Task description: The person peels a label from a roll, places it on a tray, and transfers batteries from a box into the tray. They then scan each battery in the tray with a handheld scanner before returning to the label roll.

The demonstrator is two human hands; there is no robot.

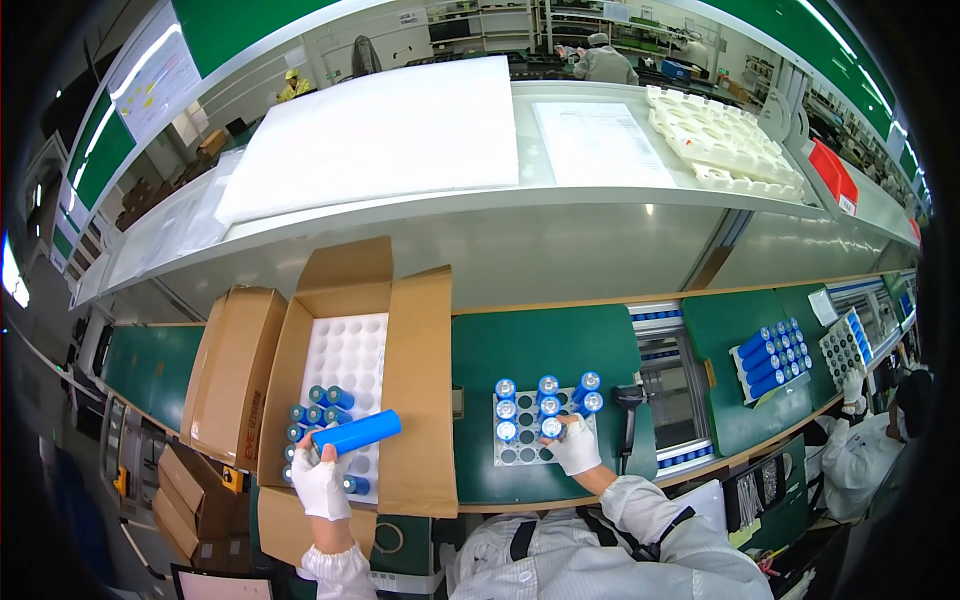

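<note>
My gloved left hand (319, 485) grips a blue cylindrical battery cell (360, 431), tilted nearly flat over the open cardboard box (420, 400). Inside that box, several more blue cells (322, 396) stand in a white foam tray (346, 345) with round pockets. To the right, a grey holder plate (515, 453) with round holes lies on the green table. Blue cells (505, 388) stand upright in it in three separate columns. My gloved right hand (577, 447) has its fingers closed around the top of the middle column's nearest cell (551, 428).
A black handheld scanner (628, 410) lies right of the plate, before a roller conveyor (668, 385). Another group of blue cells (772, 358) stands farther right, near a co-worker (865, 455). A closed carton (232, 375) sits left. The shelf above bears white foam (380, 140) and plastic trays (720, 140).
</note>
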